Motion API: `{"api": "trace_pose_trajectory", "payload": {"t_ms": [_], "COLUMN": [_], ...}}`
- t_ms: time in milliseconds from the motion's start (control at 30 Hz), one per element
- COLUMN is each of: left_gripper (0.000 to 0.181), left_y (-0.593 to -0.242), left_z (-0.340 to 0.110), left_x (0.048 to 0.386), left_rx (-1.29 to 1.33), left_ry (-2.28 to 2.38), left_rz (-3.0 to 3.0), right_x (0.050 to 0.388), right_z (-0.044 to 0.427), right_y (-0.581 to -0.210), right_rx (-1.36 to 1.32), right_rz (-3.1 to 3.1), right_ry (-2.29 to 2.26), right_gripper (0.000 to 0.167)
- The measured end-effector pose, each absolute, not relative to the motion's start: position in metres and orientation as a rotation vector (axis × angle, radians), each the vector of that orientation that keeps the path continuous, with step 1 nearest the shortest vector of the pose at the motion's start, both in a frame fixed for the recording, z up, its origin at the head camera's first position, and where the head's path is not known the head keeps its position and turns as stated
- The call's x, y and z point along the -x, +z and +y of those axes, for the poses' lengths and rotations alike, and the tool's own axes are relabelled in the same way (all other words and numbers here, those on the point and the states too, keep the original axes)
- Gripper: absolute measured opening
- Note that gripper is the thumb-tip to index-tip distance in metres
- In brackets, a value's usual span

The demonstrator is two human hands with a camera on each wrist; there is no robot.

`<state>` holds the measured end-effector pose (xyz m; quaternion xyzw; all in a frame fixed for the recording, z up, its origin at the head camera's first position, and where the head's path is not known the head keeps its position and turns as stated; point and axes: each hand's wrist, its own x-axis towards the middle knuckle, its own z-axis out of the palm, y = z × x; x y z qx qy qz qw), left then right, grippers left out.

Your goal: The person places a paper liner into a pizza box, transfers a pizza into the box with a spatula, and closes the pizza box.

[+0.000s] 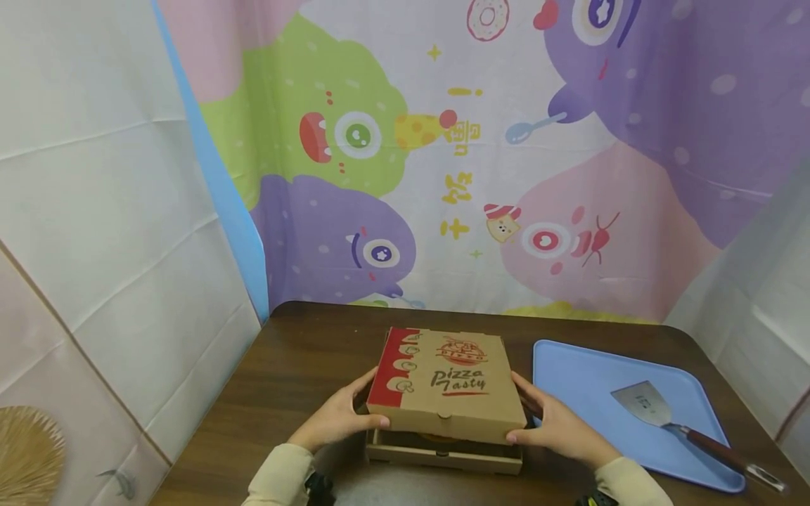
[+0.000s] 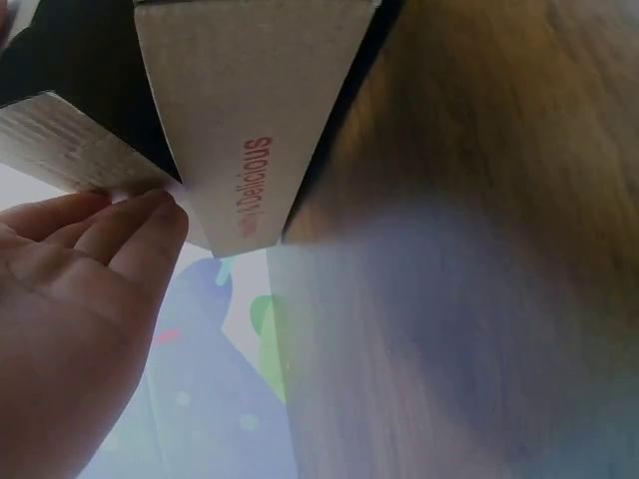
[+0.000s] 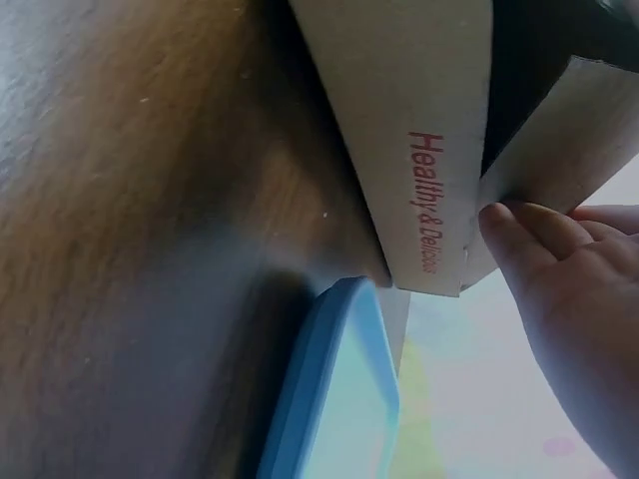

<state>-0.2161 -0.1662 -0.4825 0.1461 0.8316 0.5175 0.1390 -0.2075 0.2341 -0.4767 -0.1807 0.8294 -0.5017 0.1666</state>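
A cardboard pizza box (image 1: 444,460) sits on the table, its printed lid (image 1: 465,372) tilted up at the front and still joined at the back. My left hand (image 1: 342,416) grips the lid's left side, thumb at the front corner. On the opposite side my right hand (image 1: 560,425) holds the lid the same way. In the left wrist view the left fingers (image 2: 150,215) touch the lid's side flap (image 2: 80,140). The right wrist view has the right fingers (image 3: 519,230) against the other flap (image 3: 574,140). A sliver of something brownish shows in the dark gap; its kind is hidden.
A blue tray (image 1: 569,372) lies on the table right of the box, close to my right hand. On it rests a metal spatula (image 1: 645,404), its dark handle reaching over the tray's edge. A printed cloth (image 1: 443,274) hangs behind the brown table (image 1: 304,351).
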Motion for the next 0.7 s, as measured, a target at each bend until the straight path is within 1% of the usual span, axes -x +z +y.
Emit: {"api": "trace_pose_trajectory", "payload": {"t_ms": [167,367,700], "left_gripper": [0.104,0.107,0.11], "left_y": [-0.485,-0.486,-0.492], "left_z": [-0.167,-0.165,-0.165], "left_x": [0.215,0.212,0.21], "left_rx": [-0.445,-0.464,-0.495], "left_ry": [1.442,1.409,1.344], "left_rz": [2.426,2.444,2.494], "right_x": [0.204,0.199,0.195], "right_z": [0.233,0.23,0.226], "right_y": [-0.48,-0.48,-0.482], "right_rx": [0.535,0.551,0.593], "right_rz": [2.406,2.585,2.639], "right_ry": [-1.388,-1.179,-1.098], "right_gripper": [0.109,0.115,0.116]}}
